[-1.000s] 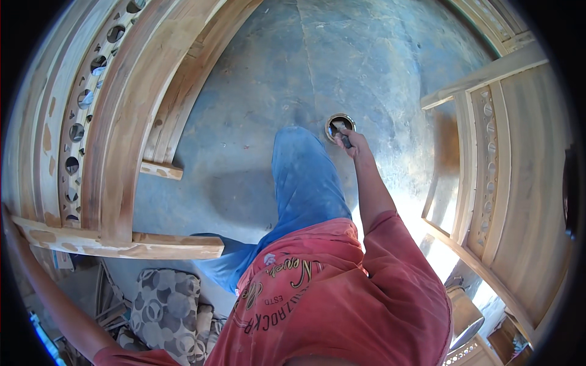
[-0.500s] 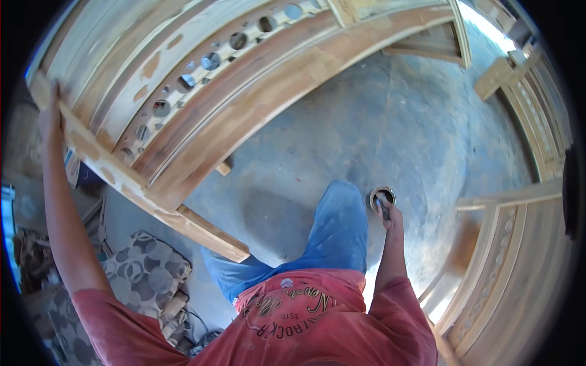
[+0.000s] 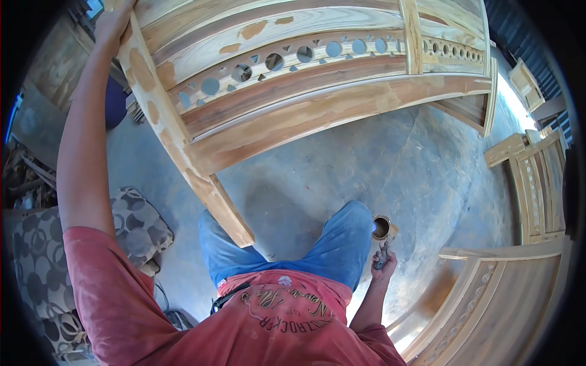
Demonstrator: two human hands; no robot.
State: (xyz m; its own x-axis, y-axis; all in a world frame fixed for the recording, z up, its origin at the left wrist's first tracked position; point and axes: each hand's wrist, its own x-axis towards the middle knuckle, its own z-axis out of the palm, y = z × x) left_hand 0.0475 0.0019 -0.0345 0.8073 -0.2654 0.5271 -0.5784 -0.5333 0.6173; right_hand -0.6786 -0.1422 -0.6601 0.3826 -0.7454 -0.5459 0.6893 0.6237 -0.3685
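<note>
Sitting beyond right grip [image 3: 384, 267] — tin [image 3: 387, 223]

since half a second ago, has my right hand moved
Yes: judged against the can, the right hand has drawn back from it, toward the picture's lower edge.

Big wooden frame [image 3: 293, 94] runs off the top edge, and the left hand [image 3: 114, 25] at its upper-left corner gets clipped there too, so no clue how those fingers sit. Below the frame, the right hand [image 3: 383, 268] half covers some greyish tool [image 3: 383, 251], too small to ID. The tin [image 3: 381, 227], also below it, is too dark inside to read. Left of the frame, the forearm blocks part of a purple thing [image 3: 115, 105], whatever that is.
</note>
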